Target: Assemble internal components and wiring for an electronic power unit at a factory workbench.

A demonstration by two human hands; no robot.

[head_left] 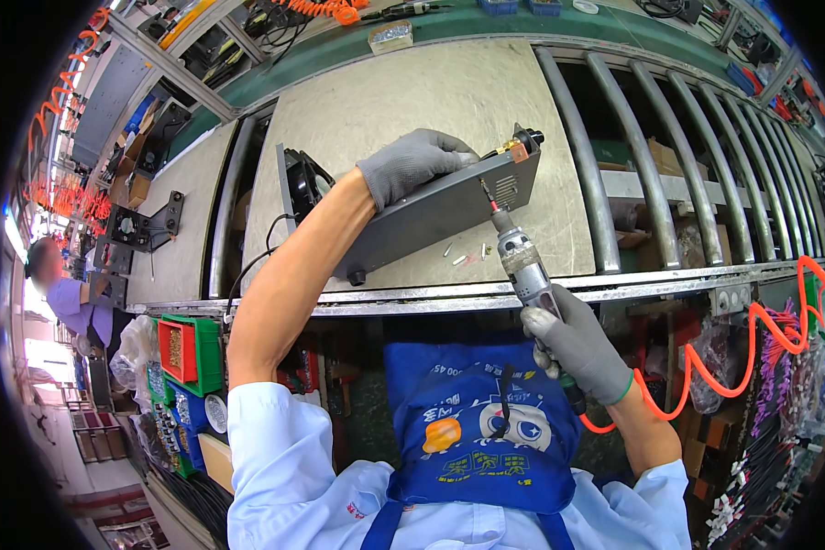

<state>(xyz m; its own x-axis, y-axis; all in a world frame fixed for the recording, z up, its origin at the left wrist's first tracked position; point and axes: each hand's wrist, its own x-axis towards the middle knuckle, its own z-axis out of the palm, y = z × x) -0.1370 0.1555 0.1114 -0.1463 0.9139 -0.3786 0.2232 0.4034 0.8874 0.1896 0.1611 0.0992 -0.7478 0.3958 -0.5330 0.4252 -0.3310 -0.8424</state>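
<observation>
A dark grey metal housing (417, 231) stands tilted on the worktop, with a black fan (308, 178) behind its left part. Slotted vents show at its right end, and a brass fitting (507, 146) sticks out at the top right corner. My left hand (417, 165), in a grey glove, grips the upper edge of the housing. In my gloved right hand (579, 346) is an air screwdriver (526, 266), fingers wrapped round its body. The bit points up at the vented end; whether it touches a screw is too small to tell. Several small pieces (459, 259) lie in front of the housing.
Metal rollers (646, 165) run off to the right of the pale worktop (385, 87). An orange coiled air hose (752, 357) hangs at the right. Green and red parts bins (189, 353) stand at lower left. Another person (69, 298) is at the far left, near more fan assemblies (142, 227).
</observation>
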